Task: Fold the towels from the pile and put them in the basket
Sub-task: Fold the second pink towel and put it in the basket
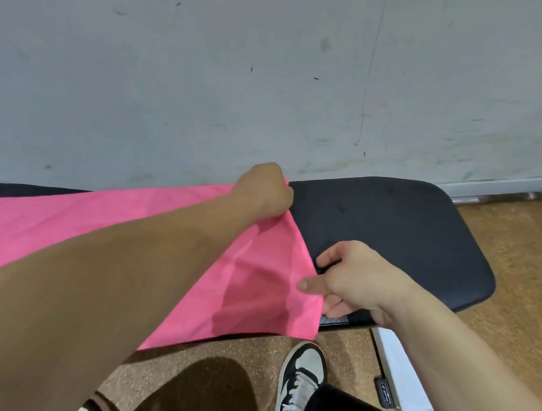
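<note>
One pink towel (102, 222) lies spread on the dark padded counter (392, 237), covering its left and middle portion; its near right corner hangs over the near edge of the counter toward the floor (519, 295).

The left hand (264, 189) is closed in a fist on the far right corner of the towel, close to the far edge of the counter by the wall (277, 57). The right hand (352, 279) pinches the right edge of the towel near the near edge of the counter, thumb on top and fingers beneath. The hands are apart, each clamped on the same edge of the cloth.

Status assessment: the towel appears flat and unfolded, or at most at its first fold. No fold line is confirmed. The pile and the basket are not in view, so the count of finished towels cannot be determined.

Remaining, as judged: fold this towel, transfer it to the basket, then process the rest of the pile.
</note>
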Available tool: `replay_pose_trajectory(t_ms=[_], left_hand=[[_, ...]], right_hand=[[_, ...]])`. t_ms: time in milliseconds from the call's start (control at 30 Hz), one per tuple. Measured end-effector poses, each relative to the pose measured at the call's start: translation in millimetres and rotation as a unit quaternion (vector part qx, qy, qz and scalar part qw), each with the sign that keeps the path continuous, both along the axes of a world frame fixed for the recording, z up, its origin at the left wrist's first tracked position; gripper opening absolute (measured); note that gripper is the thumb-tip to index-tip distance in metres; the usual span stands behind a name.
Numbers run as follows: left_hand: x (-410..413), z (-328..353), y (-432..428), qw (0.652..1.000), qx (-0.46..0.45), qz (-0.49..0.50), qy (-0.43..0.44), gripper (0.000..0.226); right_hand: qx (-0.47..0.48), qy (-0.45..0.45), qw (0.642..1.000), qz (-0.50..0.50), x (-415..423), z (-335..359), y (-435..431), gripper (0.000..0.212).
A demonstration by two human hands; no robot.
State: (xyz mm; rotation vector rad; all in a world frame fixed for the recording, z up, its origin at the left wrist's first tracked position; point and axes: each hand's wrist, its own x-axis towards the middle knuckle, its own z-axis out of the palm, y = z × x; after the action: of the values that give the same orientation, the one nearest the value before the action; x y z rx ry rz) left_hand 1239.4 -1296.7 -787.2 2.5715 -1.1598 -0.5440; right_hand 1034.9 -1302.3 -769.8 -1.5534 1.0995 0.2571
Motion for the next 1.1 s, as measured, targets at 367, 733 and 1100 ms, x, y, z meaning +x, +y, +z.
replay_pose_trajectory(t_ms=[367, 733, 1100], left_hand=[[-43.6, 39.1, -36.2, 0.939, -0.208, 0.047, 0.27, 0.029], [39.1, 73.8, 66.4, 0.903, -0.259, 0.181, 0.29, 0.028], [162.3, 55.9, 224.4, 0.887, -0.279, 0.273, 0.248, 0.04]], right_hand=[[-0.003, -0.066, 0.998, 0.006, -52.7, 46.4, -32.7, 0.014], [-0.08, -0.171, 0.973, 0.133, 29.4, 66.5, 39.8, 0.033], [-0.034, -0.162, 0.963, 0.213, 176.2, 67.0, 157.0, 0.035]])
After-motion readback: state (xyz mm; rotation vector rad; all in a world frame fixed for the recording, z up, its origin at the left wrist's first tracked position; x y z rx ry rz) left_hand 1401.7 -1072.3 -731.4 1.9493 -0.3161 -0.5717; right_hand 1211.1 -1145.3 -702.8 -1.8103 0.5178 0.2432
